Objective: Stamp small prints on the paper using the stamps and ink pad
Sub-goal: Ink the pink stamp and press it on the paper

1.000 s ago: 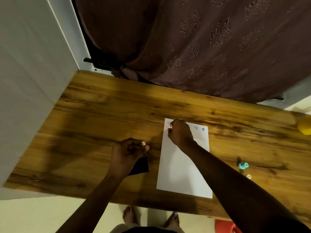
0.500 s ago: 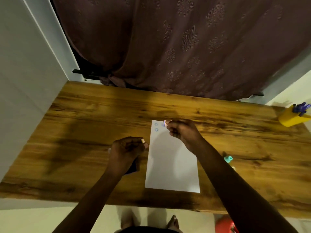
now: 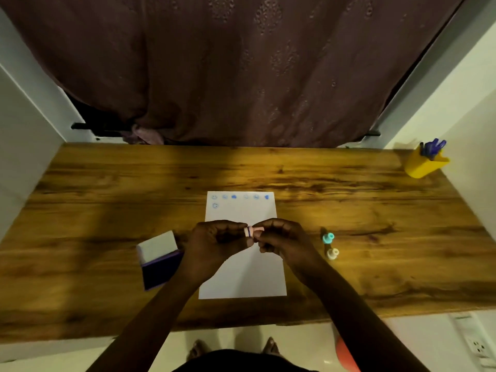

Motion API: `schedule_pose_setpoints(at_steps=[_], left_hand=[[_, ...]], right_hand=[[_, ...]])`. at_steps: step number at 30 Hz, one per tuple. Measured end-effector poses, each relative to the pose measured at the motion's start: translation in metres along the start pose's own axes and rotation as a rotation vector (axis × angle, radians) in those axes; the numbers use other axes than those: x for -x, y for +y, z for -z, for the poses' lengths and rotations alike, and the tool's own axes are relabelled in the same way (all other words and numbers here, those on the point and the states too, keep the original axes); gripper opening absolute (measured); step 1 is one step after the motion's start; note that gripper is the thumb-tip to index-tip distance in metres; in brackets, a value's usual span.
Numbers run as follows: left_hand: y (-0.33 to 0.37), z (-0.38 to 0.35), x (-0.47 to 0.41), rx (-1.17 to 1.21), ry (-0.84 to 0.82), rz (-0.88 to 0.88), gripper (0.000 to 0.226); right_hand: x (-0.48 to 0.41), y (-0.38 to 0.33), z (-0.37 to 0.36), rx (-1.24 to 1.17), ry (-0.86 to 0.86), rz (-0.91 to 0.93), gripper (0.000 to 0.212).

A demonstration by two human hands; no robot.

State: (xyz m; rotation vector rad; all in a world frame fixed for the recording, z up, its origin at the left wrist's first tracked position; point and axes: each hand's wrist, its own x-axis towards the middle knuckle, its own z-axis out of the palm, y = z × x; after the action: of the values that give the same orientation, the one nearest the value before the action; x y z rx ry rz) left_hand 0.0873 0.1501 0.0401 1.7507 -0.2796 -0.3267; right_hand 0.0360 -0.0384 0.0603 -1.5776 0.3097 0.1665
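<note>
While both hands meet over the middle of the paper [image 3: 243, 267], the left hand [image 3: 214, 244] and right hand [image 3: 283, 241] pinch 1 small pink stamp [image 3: 252, 231] between their fingertips, seemingly capping or turning it. 7 prints line the paper's far edge. Next likely comes inking at the open ink pad [image 3: 161, 260], left of the paper.

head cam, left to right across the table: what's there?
ink pad → left hand → pink stamp held in both hands → right hand → teal stamp → yellow pen holder
</note>
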Motion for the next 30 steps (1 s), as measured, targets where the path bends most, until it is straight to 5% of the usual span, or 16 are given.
schedule_pose_setpoints(at_steps=[21, 30], left_hand=[[-0.005, -0.056, 0.009, 0.036, -0.165, -0.081, 0.032], [-0.021, -0.101, 0.004, -0.019, -0.172, -0.01, 0.036]], right_hand=[[0.04, 0.015, 0.06, 0.095, -0.097, -0.046, 0.023], [0.059, 0.038, 0.12, 0.297, 0.161, 0.021, 0.018]])
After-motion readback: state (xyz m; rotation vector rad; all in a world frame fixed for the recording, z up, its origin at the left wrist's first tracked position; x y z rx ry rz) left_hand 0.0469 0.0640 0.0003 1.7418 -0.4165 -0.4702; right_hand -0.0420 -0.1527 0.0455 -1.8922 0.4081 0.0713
